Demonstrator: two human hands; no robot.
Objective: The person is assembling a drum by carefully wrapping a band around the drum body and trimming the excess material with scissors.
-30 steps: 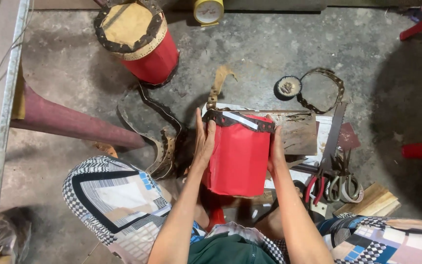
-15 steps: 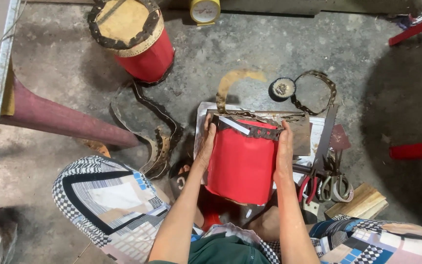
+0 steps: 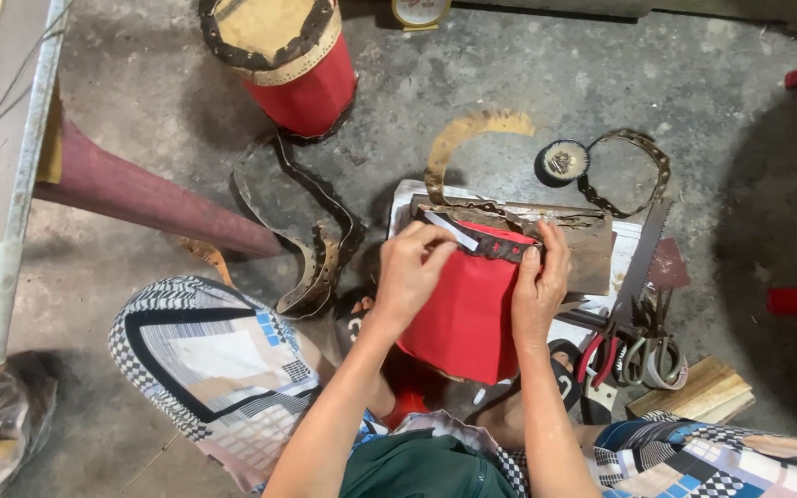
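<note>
Two hands work one red cylindrical drum body (image 3: 468, 309), tilted between the person's knees over the concrete floor (image 3: 186, 129). The left hand (image 3: 414, 275) pinches the dark studded leather band (image 3: 495, 244) at the drum's near rim, fingers curled tight. The right hand (image 3: 539, 290) lies flat against the drum's side, fingers pressed together, thumb on the band. If that pinch slackens, I'd guess the band springs loose and slips off the rim. Just right of the right hand lie red-handled pliers (image 3: 601, 350) and scissors (image 3: 661, 355); an elbow could snag them.
</note>
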